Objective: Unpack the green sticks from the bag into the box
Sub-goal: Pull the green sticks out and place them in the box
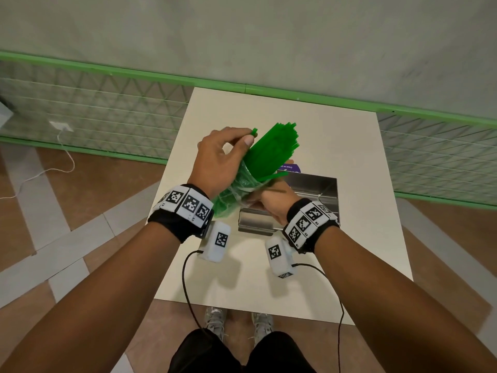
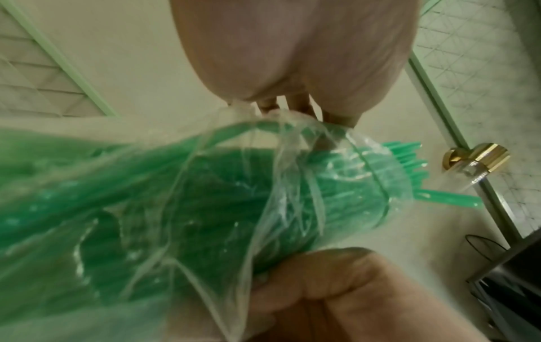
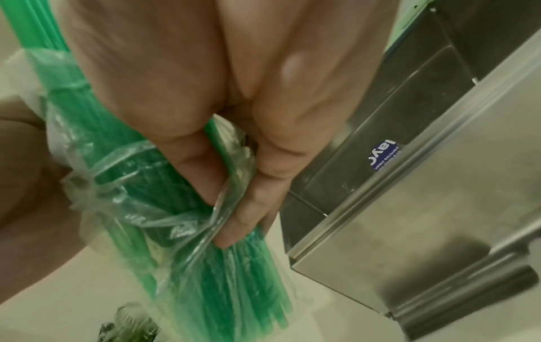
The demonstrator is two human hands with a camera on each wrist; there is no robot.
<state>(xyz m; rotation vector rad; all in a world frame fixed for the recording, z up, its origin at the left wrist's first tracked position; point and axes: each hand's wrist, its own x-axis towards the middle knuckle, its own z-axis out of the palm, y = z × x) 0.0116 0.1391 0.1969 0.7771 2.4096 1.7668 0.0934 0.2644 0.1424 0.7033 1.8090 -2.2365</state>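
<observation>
Above the metal box [image 1: 309,195], right-hand fingers [image 3: 234,222] grasp the clear bag [image 1: 236,189]; left-hand fingers [image 1: 242,135] pinch the green sticks [image 1: 271,149] poking out. Sticks' lower ends blurred.

An indoor test or data-collection space, not a home: a small white table [image 1: 349,157] stood on a tiled floor [image 1: 88,211], fenced by green-framed mesh panels [image 1: 107,109] before a plain grey wall [image 1: 242,36].

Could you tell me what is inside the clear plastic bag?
Green sticks fill the bag, their upper ends poking out. Both hands grip it; their lower ends are blurred behind crumpled plastic.
</observation>
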